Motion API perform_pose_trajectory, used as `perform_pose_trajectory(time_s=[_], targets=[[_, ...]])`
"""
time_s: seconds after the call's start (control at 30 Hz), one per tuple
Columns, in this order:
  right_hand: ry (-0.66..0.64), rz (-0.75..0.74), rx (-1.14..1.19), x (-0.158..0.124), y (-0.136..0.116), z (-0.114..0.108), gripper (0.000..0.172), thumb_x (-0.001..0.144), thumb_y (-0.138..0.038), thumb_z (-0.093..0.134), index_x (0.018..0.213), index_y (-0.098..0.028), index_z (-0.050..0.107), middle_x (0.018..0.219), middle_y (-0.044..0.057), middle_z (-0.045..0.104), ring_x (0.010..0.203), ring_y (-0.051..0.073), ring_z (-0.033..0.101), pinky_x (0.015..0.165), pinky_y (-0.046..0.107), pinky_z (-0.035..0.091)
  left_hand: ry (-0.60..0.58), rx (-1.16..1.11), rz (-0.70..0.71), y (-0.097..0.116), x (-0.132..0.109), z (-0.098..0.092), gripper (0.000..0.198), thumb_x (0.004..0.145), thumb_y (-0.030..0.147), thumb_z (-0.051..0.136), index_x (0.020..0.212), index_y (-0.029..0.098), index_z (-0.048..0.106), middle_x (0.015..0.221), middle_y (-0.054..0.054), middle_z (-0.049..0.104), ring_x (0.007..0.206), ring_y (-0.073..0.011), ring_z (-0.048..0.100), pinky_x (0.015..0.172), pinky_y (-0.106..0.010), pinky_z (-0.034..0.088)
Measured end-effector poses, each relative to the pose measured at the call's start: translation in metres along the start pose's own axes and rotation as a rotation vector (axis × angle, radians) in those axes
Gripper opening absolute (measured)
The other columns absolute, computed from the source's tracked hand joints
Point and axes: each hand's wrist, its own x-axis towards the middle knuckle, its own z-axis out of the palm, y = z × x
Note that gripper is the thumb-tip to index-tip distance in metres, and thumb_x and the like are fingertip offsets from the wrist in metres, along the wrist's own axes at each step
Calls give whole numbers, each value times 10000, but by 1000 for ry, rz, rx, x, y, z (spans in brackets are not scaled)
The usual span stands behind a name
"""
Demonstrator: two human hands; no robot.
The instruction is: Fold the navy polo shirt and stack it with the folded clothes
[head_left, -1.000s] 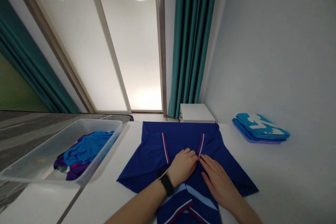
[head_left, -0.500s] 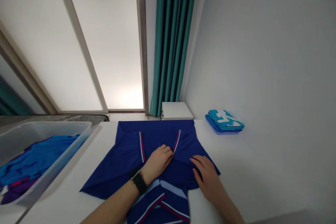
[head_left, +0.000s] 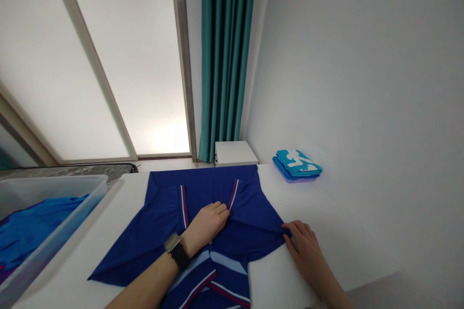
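A navy blue shirt [head_left: 141, 231] lies spread on the white table, with red-and-white striped trims and light blue bands near its lower end. My left hand [head_left: 208, 222], with a dark watch on its wrist, rests on the middle of the cloth. Its fingers are curled together at the right-hand striped trim, and the fingertips are partly hidden. At the shirt's right corner, my right hand [head_left: 302, 244] pinches the edge between thumb and fingers. The cloth there is drawn out toward the right, with creases running from the pinch.
A translucent plastic bin [head_left: 72, 231] with blue and purple clothes [head_left: 39, 217] stands at the left. Folded clothes [head_left: 297, 165] are stacked at the back right by the wall. Behind the white table [head_left: 268, 275] are a white cabinet [head_left: 235, 153] and a teal curtain [head_left: 226, 58].
My right hand has moved right from lying on the cloth to gripping the shirt's corner, pulling it outward. My left hand stays at the trim. The view has shifted slightly right.
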Motion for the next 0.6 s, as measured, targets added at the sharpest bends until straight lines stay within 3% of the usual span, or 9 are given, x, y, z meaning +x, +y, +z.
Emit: perform_pose_trajectory(time_s=[0.23,0.47,0.6], targets=[[-17,-3,-9,20,-12,0,189,909,-232,423,949,-243,608,973,77,629,919,238,584,823,402,456,11,-72,-74,3,-4,-5,100,948,167,493,933,201,586,953,-32,596,905,-190,540,805,-307,422],[-181,-142,44,98,-28,26,280,922,-173,375,1060,-212,615,1049,86,637,980,226,560,879,381,432,10,-206,-138,-1,-1,-13,156,946,187,484,903,200,633,914,-19,614,878,-173,550,841,-308,412],[-211,-206,16,140,-39,40,301,915,-149,384,1104,-195,613,1103,88,637,1037,224,547,909,371,414,-11,-168,-188,2,4,-24,180,951,198,464,907,200,638,918,-29,617,887,-185,555,821,-327,414]])
